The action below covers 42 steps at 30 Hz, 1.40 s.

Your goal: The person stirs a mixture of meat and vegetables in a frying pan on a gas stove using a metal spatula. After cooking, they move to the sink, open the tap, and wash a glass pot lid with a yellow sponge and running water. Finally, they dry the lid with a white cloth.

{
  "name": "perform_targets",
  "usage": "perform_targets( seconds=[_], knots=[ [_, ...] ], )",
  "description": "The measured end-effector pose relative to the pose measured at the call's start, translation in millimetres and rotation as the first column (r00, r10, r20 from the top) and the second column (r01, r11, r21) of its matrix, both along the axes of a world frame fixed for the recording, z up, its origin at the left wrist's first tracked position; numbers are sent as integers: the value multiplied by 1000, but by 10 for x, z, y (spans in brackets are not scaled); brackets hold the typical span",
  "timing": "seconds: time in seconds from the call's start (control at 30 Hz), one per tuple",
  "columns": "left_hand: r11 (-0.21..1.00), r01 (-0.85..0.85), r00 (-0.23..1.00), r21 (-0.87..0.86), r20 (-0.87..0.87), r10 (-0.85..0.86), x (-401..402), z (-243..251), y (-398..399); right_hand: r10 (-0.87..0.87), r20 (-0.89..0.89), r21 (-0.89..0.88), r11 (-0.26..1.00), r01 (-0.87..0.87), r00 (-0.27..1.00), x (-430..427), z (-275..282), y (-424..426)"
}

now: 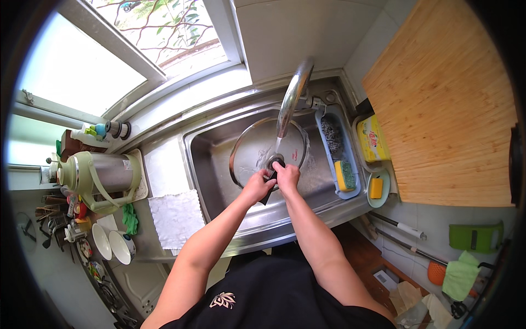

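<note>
A round glass pot lid with a metal rim [242, 142] lies in the stainless steel sink [205, 158], under the running faucet [292, 98]. Water falls near the lid's centre and spreads over the glass. My left hand [259, 185] and my right hand [286, 176] meet over the near side of the lid. Between them they grip a dark, flat-looking piece [268, 196], perhaps the lid's handle; its exact kind cannot be told. The fingers of both hands are closed around it.
Right of the basin, a blue caddy [332, 164] holds steel wool [332, 135] and a sponge [344, 176]. A wooden board [444, 111] rises at the right. On the left stand a green thermos jug [109, 177], a white cloth [176, 218] and bowls [122, 246].
</note>
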State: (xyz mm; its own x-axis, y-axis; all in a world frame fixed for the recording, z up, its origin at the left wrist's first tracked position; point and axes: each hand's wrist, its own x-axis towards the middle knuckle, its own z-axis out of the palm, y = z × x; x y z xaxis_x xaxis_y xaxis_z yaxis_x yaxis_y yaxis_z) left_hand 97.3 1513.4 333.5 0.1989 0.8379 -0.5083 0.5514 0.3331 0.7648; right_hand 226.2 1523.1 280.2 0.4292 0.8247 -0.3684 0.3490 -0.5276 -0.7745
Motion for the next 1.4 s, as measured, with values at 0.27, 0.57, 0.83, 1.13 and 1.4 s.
perform_targets(
  seconds=[0.27,0.57,0.83,1.13,1.4],
  knots=[
    [550,-233,531,-802,370,763,-726,442,-88,104,-122,154,984,-85,987,234,52,-133],
    [216,-116,-143,-969,231,962,-687,314,-206,70,-667,206,974,94,742,167,-218,-402],
    [481,-310,238,-820,423,874,-604,370,-481,-178,-975,-137,954,268,135,656,-342,-441],
    [503,-103,317,-858,451,835,-864,-134,-645,-138,-911,-130,990,47,388,1117,290,-251],
    [488,22,483,-872,437,759,-676,-1027,-433,103,-804,118,993,-13,586,1174,774,-268]
  ],
)
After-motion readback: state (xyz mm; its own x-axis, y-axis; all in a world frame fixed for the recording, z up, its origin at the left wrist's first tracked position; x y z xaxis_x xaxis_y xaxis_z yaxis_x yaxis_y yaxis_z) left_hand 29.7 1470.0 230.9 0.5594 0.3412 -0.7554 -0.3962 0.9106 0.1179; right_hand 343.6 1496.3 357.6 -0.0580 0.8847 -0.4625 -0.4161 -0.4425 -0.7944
